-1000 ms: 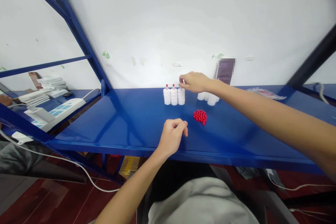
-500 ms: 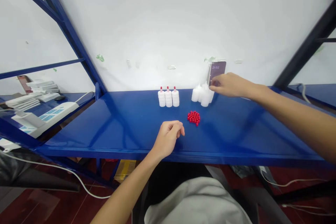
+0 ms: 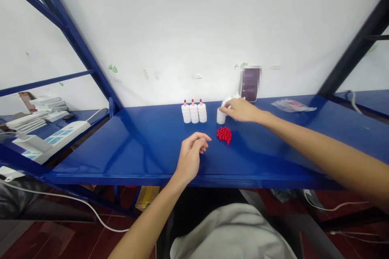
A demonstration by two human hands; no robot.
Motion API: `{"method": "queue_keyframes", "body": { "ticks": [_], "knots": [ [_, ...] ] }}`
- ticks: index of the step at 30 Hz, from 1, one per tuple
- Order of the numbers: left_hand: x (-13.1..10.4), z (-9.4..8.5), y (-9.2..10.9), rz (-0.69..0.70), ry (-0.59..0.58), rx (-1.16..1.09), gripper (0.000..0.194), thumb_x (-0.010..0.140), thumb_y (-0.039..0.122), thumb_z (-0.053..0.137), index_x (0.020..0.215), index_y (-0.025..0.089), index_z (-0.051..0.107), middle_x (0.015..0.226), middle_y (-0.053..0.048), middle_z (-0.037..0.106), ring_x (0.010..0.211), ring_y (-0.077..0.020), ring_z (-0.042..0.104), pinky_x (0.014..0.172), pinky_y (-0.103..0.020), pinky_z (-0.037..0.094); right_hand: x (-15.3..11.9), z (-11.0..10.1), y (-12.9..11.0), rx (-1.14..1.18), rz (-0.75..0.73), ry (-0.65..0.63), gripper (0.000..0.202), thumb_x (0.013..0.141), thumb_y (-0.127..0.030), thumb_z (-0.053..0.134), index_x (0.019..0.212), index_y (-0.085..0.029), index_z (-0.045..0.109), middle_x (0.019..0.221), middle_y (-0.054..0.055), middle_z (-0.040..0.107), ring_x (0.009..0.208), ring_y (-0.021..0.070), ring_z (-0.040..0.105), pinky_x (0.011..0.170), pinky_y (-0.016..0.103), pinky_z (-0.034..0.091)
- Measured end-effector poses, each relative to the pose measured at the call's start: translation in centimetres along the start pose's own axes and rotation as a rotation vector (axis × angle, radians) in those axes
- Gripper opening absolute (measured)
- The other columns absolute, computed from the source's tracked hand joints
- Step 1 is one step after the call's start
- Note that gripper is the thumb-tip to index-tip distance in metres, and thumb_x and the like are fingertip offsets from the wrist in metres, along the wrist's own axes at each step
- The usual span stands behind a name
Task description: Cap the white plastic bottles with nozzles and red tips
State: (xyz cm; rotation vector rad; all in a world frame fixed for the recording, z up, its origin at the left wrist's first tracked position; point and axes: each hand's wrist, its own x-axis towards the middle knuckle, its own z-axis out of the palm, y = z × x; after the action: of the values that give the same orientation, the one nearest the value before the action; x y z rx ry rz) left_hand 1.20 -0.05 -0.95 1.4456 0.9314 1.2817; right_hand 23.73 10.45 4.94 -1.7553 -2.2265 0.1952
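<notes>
head-worn view, facing forward and down over both hands, blue table [image 3: 146, 141] and wall [image 3: 188, 24]

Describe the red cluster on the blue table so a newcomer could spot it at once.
Start at the blue table against the white wall. Near the wall stands a row of three red-tipped white bottles; look right of it and nearer the front edge. The cluster is many small red pieces lying low, unlike the tall white bottles.

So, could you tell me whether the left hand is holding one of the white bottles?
No, the left hand is nearer the front edge, apart from the red-tipped bottles.
</notes>
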Motion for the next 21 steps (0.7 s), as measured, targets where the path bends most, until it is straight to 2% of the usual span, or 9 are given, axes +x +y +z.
{"method": "queue_keyframes", "body": {
  "ticks": [4,6,8,11,13,14,17,19,21],
  "knots": [
    [0.1,-0.7,-0.2,0.237,0.371,-0.072,0.032,0.084,0.02,0.045,0.053,0.017,0.05,0.06,0.0,0.046,0.065,-0.0127,0.044,0.066,-0.026,0.037,-0.2,1.1,-3.4,0.125,-0.219,-0.036,0.044,0.096,-0.051,0.045,0.08,-0.016,0.067,0.064,0.005,0.067,0.059,0.0168,0.059,0.063,0.03,0.041],
    [0.2,-1.0,0.0,0.253,0.445,-0.143,0.036,0.084,0.02,0.045,0.049,0.018,0.037,0.054,0.002,0.034,0.058,-0.0114,0.036,0.059,-0.025,0.034,-0.8,0.9,-4.6,0.228,-0.316,-0.083,0.047,0.098,-0.051,0.04,0.076,-0.017,0.064,0.061,0.003,0.065,0.055,0.0143,0.057,0.062,0.029,0.04],
    [0.4,-1.4,0.4,0.226,0.485,-0.21,0.037,0.085,0.022,0.047,0.051,0.018,0.033,0.053,0.004,0.027,0.051,-0.0098,0.029,0.052,-0.025,0.028,-1.3,0.3,-5.0,0.26,-0.343,-0.054,0.047,0.099,-0.049,0.039,0.074,-0.017,0.063,0.062,0.002,0.064,0.055,0.0131,0.055,0.061,0.028,0.038],
    [0.9,-2.0,0.7,0.225,0.536,-0.18,0.028,0.086,0.023,0.047,0.059,0.018,0.045,0.058,0.004,0.034,0.05,-0.0088,0.033,0.048,-0.022,0.028,-1.8,-0.7,-3.6,0.083,-0.265,0.015,0.045,0.093,-0.044,0.048,0.058,-0.017,0.059,0.054,0.0,0.055,0.052,0.0123,0.048,0.058,0.029,0.032],
    [1.3,-2.5,0.6,0.207,0.506,-0.027,0.014,0.086,0.023,0.051,0.08,0.019,0.063,0.076,-0.001,0.054,0.067,-0.0117,0.052,0.057,-0.022,0.04,-2.0,-0.9,-2.0,-0.029,-0.202,-0.037,0.043,0.089,-0.039,0.053,0.051,-0.018,0.055,0.049,-0.001,0.047,0.05,0.0118,0.043,0.057,0.029,0.03],
    [1.5,-2.6,0.4,0.184,0.461,0.064,0.018,0.086,0.023,0.053,0.097,0.021,0.066,0.093,-0.003,0.061,0.084,-0.0147,0.059,0.068,-0.023,0.046,-2.1,-0.9,-1.1,-0.046,-0.184,-0.082,0.04,0.087,-0.038,0.054,0.053,-0.018,0.057,0.049,-0.001,0.047,0.05,0.012,0.042,0.056,0.029,0.03],
    [1.7,-2.8,-0.4,0.111,0.221,0.268,0.042,0.09,0.026,0.054,0.132,0.028,0.055,0.136,-0.007,0.055,0.125,-0.0228,0.052,0.098,-0.035,0.045,-2.3,-0.4,1.3,-0.023,-0.219,-0.216,0.024,0.086,-0.033,0.055,0.081,-0.016,0.07,0.06,0.001,0.058,0.056,0.0147,0.05,0.058,0.029,0.034],
    [1.6,-2.7,-0.7,0.093,0.057,0.334,0.045,0.094,0.03,0.052,0.138,0.028,0.049,0.145,-0.007,0.05,0.134,-0.0243,0.046,0.107,-0.039,0.039,-2.4,0.1,2.4,0.017,-0.279,-0.269,0.029,0.087,-0.034,0.054,0.102,-0.016,0.071,0.071,0.004,0.065,0.064,0.0176,0.056,0.062,0.029,0.038],
    [1.4,-2.6,-0.8,0.096,-0.031,0.364,0.041,0.096,0.033,0.05,0.137,0.027,0.048,0.145,-0.008,0.051,0.135,-0.0237,0.046,0.108,-0.038,0.038,-2.5,0.5,3.0,0.082,-0.327,-0.282,0.035,0.088,-0.038,0.053,0.111,-0.018,0.07,0.082,0.006,0.07,0.071,0.0198,0.06,0.066,0.03,0.042]
  ]
}}
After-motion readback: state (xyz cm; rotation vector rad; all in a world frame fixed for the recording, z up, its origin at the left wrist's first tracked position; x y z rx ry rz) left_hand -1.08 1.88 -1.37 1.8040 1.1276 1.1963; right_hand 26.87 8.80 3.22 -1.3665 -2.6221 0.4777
